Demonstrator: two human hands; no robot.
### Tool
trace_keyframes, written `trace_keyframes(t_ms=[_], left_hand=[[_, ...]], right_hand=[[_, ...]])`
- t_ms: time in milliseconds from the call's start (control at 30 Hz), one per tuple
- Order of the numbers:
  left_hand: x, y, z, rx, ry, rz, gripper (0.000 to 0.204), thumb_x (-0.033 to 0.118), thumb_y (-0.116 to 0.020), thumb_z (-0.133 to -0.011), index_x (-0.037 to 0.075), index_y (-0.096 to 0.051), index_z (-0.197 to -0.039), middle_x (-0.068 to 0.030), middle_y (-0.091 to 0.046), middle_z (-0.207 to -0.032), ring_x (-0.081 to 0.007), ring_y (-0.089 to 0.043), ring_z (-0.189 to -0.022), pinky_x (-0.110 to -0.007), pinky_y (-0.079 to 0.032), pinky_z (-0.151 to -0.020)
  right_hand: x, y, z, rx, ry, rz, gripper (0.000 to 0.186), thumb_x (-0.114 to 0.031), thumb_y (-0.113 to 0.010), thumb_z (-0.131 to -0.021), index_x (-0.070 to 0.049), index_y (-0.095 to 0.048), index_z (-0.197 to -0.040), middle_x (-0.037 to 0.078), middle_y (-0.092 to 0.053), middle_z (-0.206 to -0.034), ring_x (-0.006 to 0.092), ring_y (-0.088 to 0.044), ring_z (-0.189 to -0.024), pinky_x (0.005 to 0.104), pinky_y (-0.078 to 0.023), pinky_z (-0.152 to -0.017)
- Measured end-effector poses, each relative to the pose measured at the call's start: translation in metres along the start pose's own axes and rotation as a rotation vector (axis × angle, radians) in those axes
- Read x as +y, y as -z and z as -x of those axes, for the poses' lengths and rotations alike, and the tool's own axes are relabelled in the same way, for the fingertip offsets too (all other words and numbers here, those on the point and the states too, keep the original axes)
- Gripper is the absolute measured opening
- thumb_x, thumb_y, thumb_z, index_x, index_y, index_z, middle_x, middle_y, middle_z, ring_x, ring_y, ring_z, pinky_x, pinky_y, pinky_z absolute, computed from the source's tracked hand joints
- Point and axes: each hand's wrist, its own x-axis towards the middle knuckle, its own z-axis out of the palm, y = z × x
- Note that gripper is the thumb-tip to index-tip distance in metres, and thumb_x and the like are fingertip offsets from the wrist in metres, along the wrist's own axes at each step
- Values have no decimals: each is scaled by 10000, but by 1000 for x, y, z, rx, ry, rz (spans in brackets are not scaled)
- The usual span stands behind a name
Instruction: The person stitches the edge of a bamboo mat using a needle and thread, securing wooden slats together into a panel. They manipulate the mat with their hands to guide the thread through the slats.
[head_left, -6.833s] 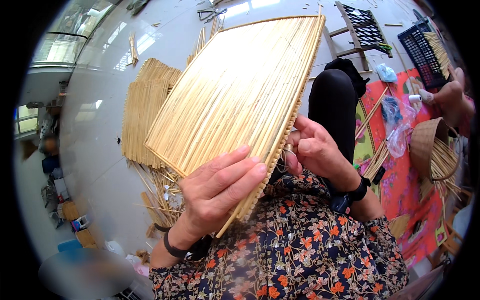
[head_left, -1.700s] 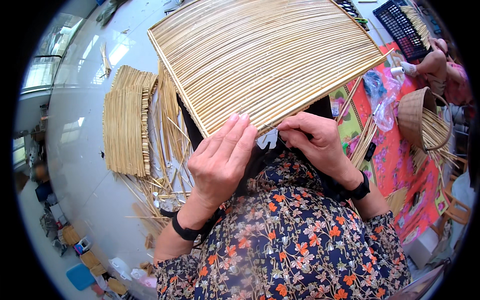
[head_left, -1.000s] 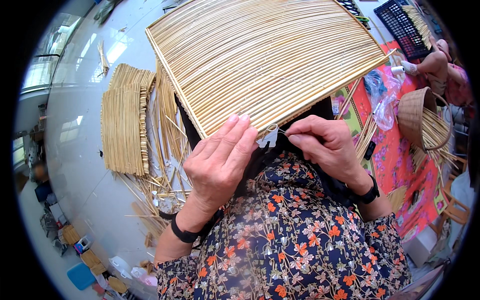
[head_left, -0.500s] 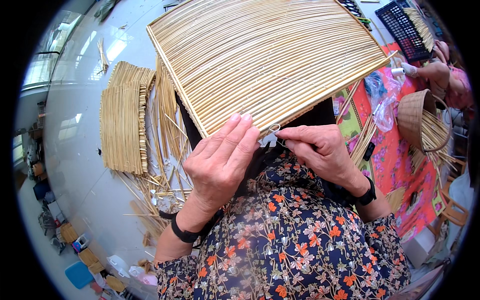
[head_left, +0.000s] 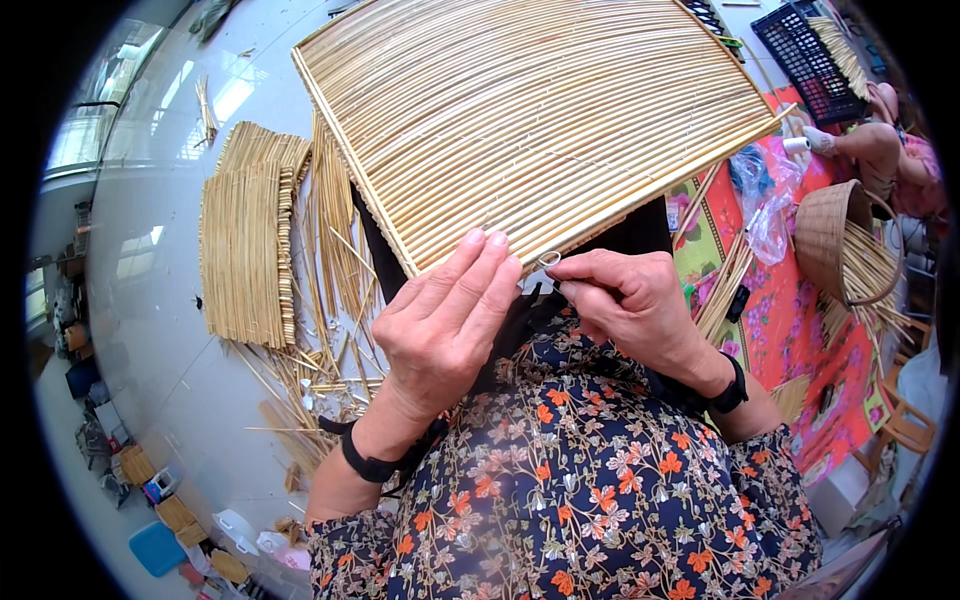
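A rectangular panel of pale straw-coloured stalks (head_left: 540,120), laid side by side and edged with thin strips, tilts across my lap. My left hand (head_left: 440,325) grips its near edge, its fingers flat on top close together and the thumb hidden underneath. Just to the right, my right hand (head_left: 640,300) pinches a small pale loop (head_left: 549,257) between thumb and forefinger at that same edge. The loop looks like thread or thin cord; its exact kind is too small to tell. Fine lines of stitching cross the stalks.
Stacked stalk panels (head_left: 240,255) and loose stalks (head_left: 335,215) lie on the floor at left. At right, a wicker basket (head_left: 822,240) holding stalks lies tipped on a red floral mat (head_left: 780,330). A black crate (head_left: 808,65) and another person's leg (head_left: 870,145) are beyond.
My left hand has shifted slightly right along the panel's edge. My right fingers have curled a little more, still at the loop. The panel has barely moved.
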Motion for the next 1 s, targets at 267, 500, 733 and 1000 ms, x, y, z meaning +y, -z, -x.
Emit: trace_keyframes(t_ms=[267, 500, 733, 1000], left_hand=[[2, -2, 1, 1, -4, -3, 263, 112, -806, -804, 59, -763, -1058, -96, -771, -1080, -255, -739, -1061, -325, -576, -829], [13, -1, 10, 147, 156, -57, 397, 100, -870, -725, 114, -788, -1113, -114, -630, -1100, -263, -673, -920, -317, -555, -749], [4, -6, 14, 201, 76, -4, 410, 59, -879, -692, 102, -784, -1089, 0, -560, -835, -191, -571, -776, -329, -477, -647], [2, -11, 15, 210, 23, -40, 339, 71, -827, -712, 67, -771, -1046, -15, -580, -854, -202, -611, -797, -339, -476, -677]], right_hand=[[-2, -9, -9, 45, -80, -103, 69, -48, -670, -919, 0, -637, -956, 50, -652, -614, 104, -659, -531, 253, -499, -490], [-14, 1, -12, 182, 181, 306, 121, -79, -728, -877, -41, -649, -961, 87, -638, -716, 243, -657, -606, 324, -517, -539], [-27, 12, -66, -25, 396, 446, 192, -204, -681, -865, -17, -715, -846, 140, -663, -787, 349, -657, -735, 464, -525, -670], [-41, 8, -107, -574, 182, 597, 235, -193, -672, -805, 38, -709, -774, 232, -670, -711, 399, -691, -724, 472, -551, -623]])
